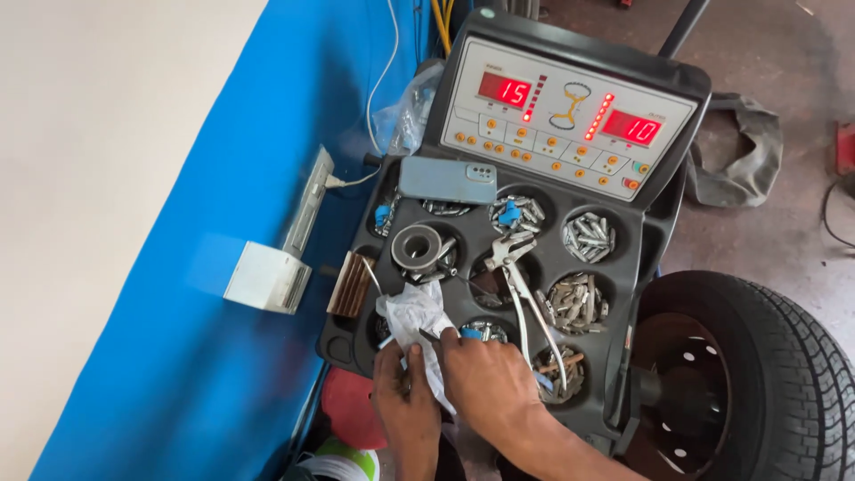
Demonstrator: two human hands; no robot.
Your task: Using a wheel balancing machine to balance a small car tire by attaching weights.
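Head view, read from left to right. A white box [265, 277] sits on the blue wall [223, 294]. My left hand [405, 401] curls its fingers around the lower end of a crumpled white plastic bag [414, 322]. I see one bag only, thin and translucent, wrinkled, lying over the front edge of the black tray [356, 343] between my two hands. My right hand [485, 379] pinches a small dark piece [430, 336] against the bag, thumb and forefinger pressed together. I count one grey phone [447, 180], one metal ring [417, 247], one pair of pliers [525, 298], two red number displays on one control panel [570, 120], and one tyre [757, 374] at right. The cups of metal weights [588, 237] number at least six.
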